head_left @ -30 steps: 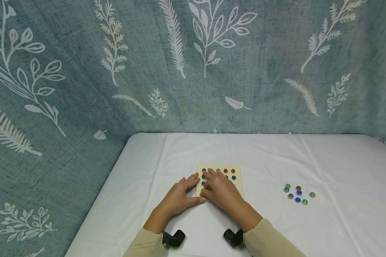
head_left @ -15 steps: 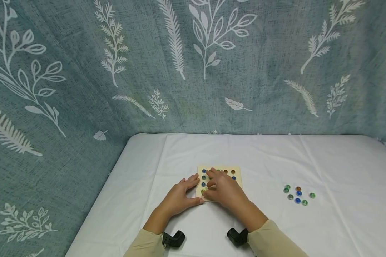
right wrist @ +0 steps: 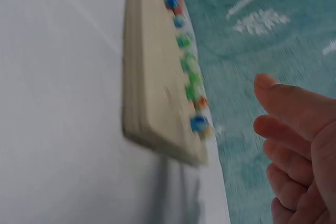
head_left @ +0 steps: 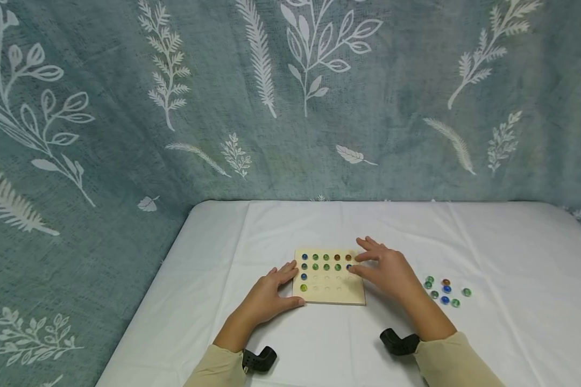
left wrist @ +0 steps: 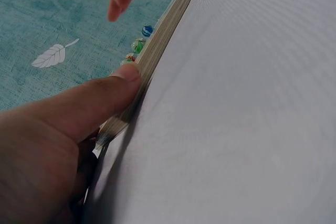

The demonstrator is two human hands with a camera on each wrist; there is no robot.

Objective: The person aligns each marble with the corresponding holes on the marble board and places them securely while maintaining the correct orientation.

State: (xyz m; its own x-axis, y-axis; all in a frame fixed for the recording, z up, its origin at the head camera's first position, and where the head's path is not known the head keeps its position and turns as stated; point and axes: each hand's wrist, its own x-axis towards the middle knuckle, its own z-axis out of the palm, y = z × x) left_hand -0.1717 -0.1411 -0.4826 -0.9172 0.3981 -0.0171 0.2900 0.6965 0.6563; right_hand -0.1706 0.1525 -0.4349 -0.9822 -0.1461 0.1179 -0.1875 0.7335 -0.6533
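Observation:
A pale wooden board (head_left: 334, 296) with rows of shallow round hollows lies on the white cloth. Glass marbles (head_left: 326, 257) in blue, green and amber fill its two far rows; a blue marble (head_left: 304, 277) and a yellow-green marble (head_left: 303, 288) sit at the left of the nearer rows. My left hand (head_left: 266, 298) rests against the board's left side, straight fingers along that edge and thumb (left wrist: 118, 90) pressing near the front corner. My right hand (head_left: 392, 271) hovers by the board's right edge, thumb and fingers apart; the right wrist view shows nothing in it.
To the right, a loose group of marbles (head_left: 446, 289), green, blue and amber, lies on the white tablecloth (head_left: 528, 252). A teal leaf-patterned curtain (head_left: 392, 161) hangs behind the table and along its left side.
From over the board's left half, my right hand has moved to its right edge, uncovering the marbles and bare hollows. My left hand stays at the board's left edge.

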